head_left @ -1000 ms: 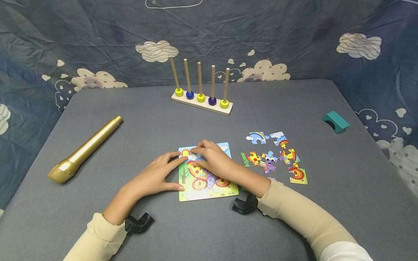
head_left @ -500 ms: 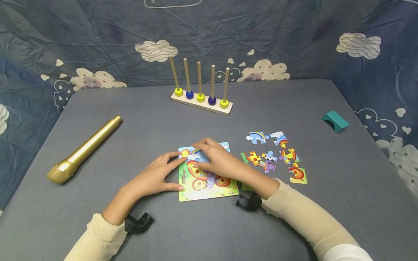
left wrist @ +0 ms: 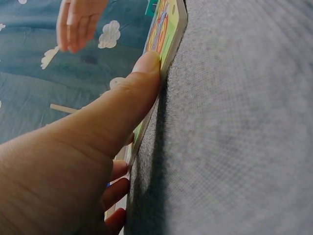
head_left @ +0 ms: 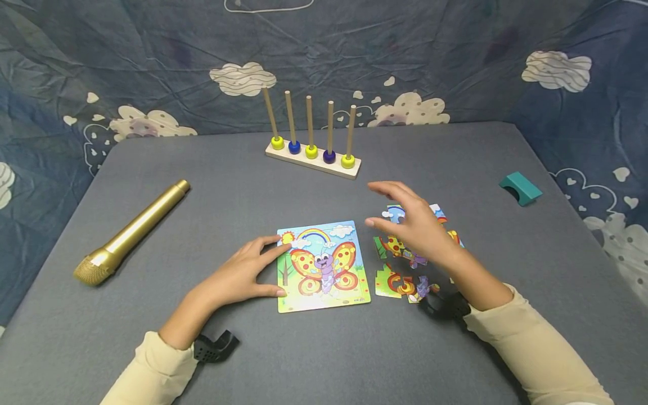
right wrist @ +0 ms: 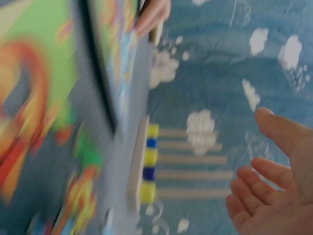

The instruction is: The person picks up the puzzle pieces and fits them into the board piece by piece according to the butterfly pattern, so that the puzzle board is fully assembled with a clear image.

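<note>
A square puzzle board (head_left: 304,305) with a butterfly, sun and rainbow picture lies flat on the grey table. Along its left edge rests my left hand (head_left: 243,271), thumb and fingers spread and touching the rim. The left wrist view has the left thumb (left wrist: 124,105) pressing on the board's edge. My right hand (head_left: 417,228) is raised to the right of the board, above several loose puzzle pieces (head_left: 387,283), and partly hides them. Nothing is between its parted thumb and fingers; the right wrist view also has the right palm bare. Loose pieces look blurred there.
A wooden peg stand (head_left: 313,160) with yellow and blue beads stands behind the board. At the left lies a gold microphone (head_left: 136,228). A teal arch block (head_left: 522,189) sits near the right table edge. Blue cloud-print cloth (head_left: 455,34) hangs behind the table.
My right hand has lifted off the puzzle board and moved right, over the loose pieces, uncovering the whole butterfly picture. The left hand has stayed at the board's left edge.
</note>
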`<state>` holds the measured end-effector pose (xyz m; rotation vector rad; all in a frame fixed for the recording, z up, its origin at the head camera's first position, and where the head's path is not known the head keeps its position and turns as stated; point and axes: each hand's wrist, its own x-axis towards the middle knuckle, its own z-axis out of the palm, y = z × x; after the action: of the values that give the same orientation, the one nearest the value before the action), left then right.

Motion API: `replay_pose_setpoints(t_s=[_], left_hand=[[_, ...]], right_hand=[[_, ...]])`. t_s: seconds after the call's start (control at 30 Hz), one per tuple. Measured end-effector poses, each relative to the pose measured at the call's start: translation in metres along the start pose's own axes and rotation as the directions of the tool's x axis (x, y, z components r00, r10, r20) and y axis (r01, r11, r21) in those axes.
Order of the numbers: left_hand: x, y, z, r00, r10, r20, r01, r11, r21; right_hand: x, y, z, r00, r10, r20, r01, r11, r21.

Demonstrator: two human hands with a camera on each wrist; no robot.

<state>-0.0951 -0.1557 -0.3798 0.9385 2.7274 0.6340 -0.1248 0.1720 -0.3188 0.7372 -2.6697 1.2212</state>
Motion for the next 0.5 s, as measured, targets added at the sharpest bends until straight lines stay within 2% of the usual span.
replay_pose_setpoints(t_s=[0.2, 0.33, 0.5], left_hand=[[0.000, 0.000, -0.001, 1.000, -0.005, 0.008, 0.005, 1.000, -0.005], [0.000, 0.000, -0.001, 1.000, -0.005, 0.009, 0.005, 1.000, -0.006], [0.000, -0.001, 0.000, 1.000, -0.005, 0.004, 0.005, 1.000, -0.010]], right_hand=[[-0.011, 0.037, -0.015, 0.997, 0.053, -0.055, -0.054, 0.998, -0.029], [-0.015, 0.057, -0.018, 0.991, 0.126, -0.045, -0.127, 0.991, -0.031], [-0.017, 0.071, -0.018, 0.979, 0.202, -0.005, -0.202, 0.979, -0.040]])
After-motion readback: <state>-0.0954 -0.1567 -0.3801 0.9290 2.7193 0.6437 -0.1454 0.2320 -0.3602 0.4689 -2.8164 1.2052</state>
